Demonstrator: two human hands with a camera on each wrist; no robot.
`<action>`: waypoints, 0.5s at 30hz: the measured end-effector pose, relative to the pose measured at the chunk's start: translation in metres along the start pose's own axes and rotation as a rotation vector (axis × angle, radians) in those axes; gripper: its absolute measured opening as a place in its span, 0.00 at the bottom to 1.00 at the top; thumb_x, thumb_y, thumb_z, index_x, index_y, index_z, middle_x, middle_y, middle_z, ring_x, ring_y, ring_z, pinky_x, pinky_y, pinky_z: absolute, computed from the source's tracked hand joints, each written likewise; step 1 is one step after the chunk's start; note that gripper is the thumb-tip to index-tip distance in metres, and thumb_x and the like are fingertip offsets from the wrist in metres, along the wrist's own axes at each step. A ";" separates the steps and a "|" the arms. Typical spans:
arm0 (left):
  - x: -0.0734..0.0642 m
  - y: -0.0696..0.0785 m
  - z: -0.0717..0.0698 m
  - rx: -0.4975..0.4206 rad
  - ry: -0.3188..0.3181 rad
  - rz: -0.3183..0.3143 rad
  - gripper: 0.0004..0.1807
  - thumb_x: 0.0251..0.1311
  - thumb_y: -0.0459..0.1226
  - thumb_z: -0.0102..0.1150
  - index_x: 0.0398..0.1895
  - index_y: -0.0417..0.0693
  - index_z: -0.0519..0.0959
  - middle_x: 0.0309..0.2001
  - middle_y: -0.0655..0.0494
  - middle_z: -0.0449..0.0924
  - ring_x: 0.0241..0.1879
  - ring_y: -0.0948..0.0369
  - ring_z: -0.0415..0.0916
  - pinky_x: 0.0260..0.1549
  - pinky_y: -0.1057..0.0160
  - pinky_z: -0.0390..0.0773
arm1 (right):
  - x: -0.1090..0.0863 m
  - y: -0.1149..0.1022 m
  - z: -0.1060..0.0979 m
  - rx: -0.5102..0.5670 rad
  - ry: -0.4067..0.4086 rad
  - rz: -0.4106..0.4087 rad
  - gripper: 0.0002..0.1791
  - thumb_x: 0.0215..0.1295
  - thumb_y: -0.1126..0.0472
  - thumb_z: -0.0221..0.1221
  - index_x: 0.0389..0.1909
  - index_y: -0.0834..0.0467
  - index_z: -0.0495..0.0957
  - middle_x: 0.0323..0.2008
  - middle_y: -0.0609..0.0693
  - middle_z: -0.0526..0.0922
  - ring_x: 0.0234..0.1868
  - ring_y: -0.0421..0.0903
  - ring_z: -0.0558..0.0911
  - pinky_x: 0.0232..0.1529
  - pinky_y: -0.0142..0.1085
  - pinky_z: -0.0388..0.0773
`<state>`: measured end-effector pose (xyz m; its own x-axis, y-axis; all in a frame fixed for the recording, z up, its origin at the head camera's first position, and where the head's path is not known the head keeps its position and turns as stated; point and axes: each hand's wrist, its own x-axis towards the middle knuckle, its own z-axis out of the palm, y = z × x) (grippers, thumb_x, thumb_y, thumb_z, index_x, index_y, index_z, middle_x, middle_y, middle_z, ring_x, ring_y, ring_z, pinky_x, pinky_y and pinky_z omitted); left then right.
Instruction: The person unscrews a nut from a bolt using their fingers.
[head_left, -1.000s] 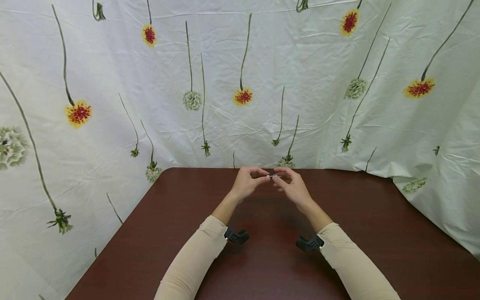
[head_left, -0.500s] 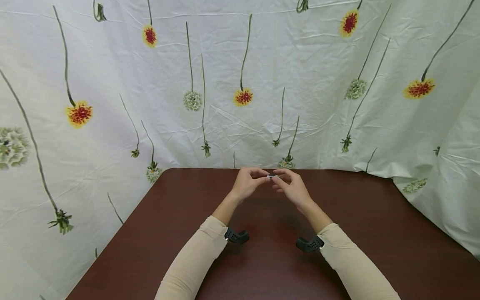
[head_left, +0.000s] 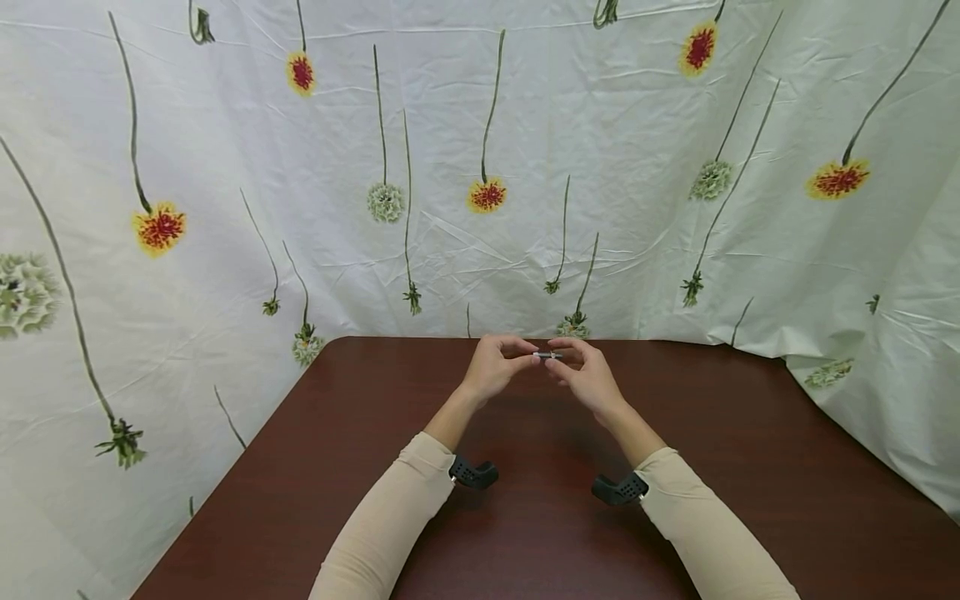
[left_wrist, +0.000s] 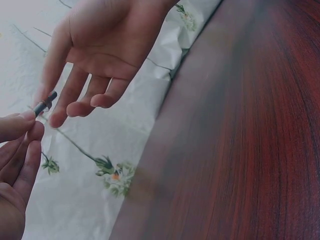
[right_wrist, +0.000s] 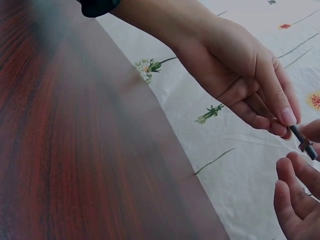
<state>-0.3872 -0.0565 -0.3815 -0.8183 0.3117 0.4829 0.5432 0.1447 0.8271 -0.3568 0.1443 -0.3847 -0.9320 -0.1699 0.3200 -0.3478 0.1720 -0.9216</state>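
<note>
A small dark bolt (right_wrist: pixel 295 132) with a ring-like nut (right_wrist: pixel 304 145) on its threaded shank is held up between the two hands, over the far edge of the table. My left hand (head_left: pixel 491 367) pinches one end of the bolt between thumb and fingertips. From the other side my right hand (head_left: pixel 588 375) has its thumb and index finger curled about the nut. In the left wrist view the bolt's free end and nut (left_wrist: pixel 46 104) show just beyond the left thumb. The right hand's remaining fingers (left_wrist: pixel 75 109) hang loosely below. The pinched end of the bolt is hidden.
The dark red-brown wooden table (head_left: pixel 540 517) extends under both forearms. Behind it and along its sides hangs a white cloth (head_left: pixel 450 258) printed with flowers. Black bands (head_left: pixel 472 473) are worn on both wrists.
The right thumb and index finger have shifted slightly about the nut, which now shows more clearly. The left hand keeps its grip on the bolt, and both arms stay nearly still.
</note>
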 end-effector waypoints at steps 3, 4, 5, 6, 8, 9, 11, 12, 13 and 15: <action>0.000 0.000 0.000 0.002 0.004 0.002 0.07 0.63 0.31 0.72 0.43 0.40 0.90 0.42 0.50 0.88 0.44 0.55 0.85 0.39 0.57 0.82 | 0.000 -0.001 0.000 -0.014 0.016 -0.005 0.18 0.78 0.58 0.59 0.62 0.64 0.78 0.51 0.66 0.83 0.48 0.64 0.84 0.50 0.58 0.80; 0.000 0.001 0.000 0.002 0.005 0.002 0.07 0.63 0.31 0.72 0.43 0.40 0.90 0.42 0.50 0.88 0.44 0.55 0.85 0.39 0.58 0.82 | 0.000 -0.001 0.000 -0.021 0.021 -0.009 0.18 0.79 0.58 0.59 0.60 0.65 0.79 0.50 0.66 0.83 0.47 0.64 0.84 0.49 0.56 0.81; 0.000 0.001 0.000 0.001 0.005 0.003 0.07 0.63 0.31 0.72 0.43 0.40 0.90 0.42 0.51 0.88 0.44 0.55 0.85 0.39 0.58 0.82 | 0.000 -0.001 0.000 -0.027 0.027 -0.013 0.17 0.79 0.58 0.58 0.59 0.65 0.80 0.49 0.67 0.84 0.46 0.63 0.85 0.47 0.54 0.82; 0.000 0.001 0.000 0.001 0.005 0.003 0.07 0.63 0.31 0.72 0.43 0.40 0.90 0.42 0.51 0.88 0.44 0.56 0.85 0.39 0.57 0.82 | 0.001 0.000 0.000 -0.032 0.031 -0.017 0.16 0.79 0.58 0.58 0.57 0.65 0.81 0.48 0.67 0.84 0.45 0.62 0.85 0.46 0.52 0.83; 0.000 0.001 0.000 0.004 0.003 0.006 0.06 0.63 0.31 0.72 0.43 0.41 0.90 0.42 0.52 0.88 0.43 0.56 0.85 0.39 0.57 0.83 | 0.000 -0.001 0.000 -0.024 0.033 -0.021 0.14 0.78 0.61 0.59 0.57 0.66 0.81 0.49 0.66 0.83 0.46 0.62 0.85 0.45 0.51 0.83; 0.000 0.001 0.000 0.007 0.003 0.008 0.06 0.63 0.31 0.72 0.43 0.41 0.90 0.42 0.53 0.88 0.43 0.56 0.85 0.39 0.57 0.83 | 0.000 0.000 0.000 -0.021 0.032 -0.023 0.14 0.78 0.63 0.59 0.57 0.65 0.80 0.51 0.65 0.83 0.47 0.63 0.84 0.46 0.51 0.83; 0.000 0.001 -0.001 0.013 0.002 0.010 0.06 0.63 0.31 0.72 0.42 0.41 0.90 0.43 0.53 0.88 0.44 0.56 0.85 0.40 0.57 0.83 | 0.000 -0.001 0.000 -0.006 0.027 -0.018 0.15 0.76 0.64 0.61 0.59 0.65 0.79 0.54 0.63 0.81 0.49 0.63 0.84 0.47 0.53 0.82; 0.000 0.001 -0.001 0.014 0.002 0.011 0.06 0.63 0.31 0.72 0.42 0.41 0.90 0.43 0.52 0.88 0.44 0.56 0.85 0.40 0.57 0.83 | 0.000 -0.001 0.000 0.002 0.023 -0.016 0.16 0.75 0.65 0.62 0.60 0.65 0.79 0.56 0.62 0.80 0.49 0.63 0.84 0.48 0.54 0.82; 0.000 0.001 -0.001 0.015 0.002 0.011 0.06 0.63 0.31 0.72 0.42 0.41 0.90 0.43 0.52 0.88 0.45 0.56 0.85 0.40 0.57 0.83 | 0.000 -0.001 0.000 0.006 0.019 -0.013 0.17 0.75 0.64 0.62 0.61 0.65 0.78 0.57 0.62 0.80 0.50 0.63 0.84 0.49 0.55 0.81; -0.001 0.001 -0.001 0.012 0.002 0.009 0.07 0.63 0.31 0.72 0.43 0.41 0.90 0.43 0.51 0.88 0.45 0.56 0.85 0.41 0.56 0.83 | 0.000 0.000 -0.001 0.003 0.015 -0.009 0.19 0.76 0.61 0.62 0.62 0.65 0.78 0.57 0.63 0.80 0.50 0.63 0.84 0.50 0.57 0.81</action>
<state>-0.3862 -0.0570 -0.3805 -0.8136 0.3113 0.4911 0.5529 0.1530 0.8191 -0.3567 0.1448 -0.3844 -0.9302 -0.1568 0.3317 -0.3560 0.1672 -0.9194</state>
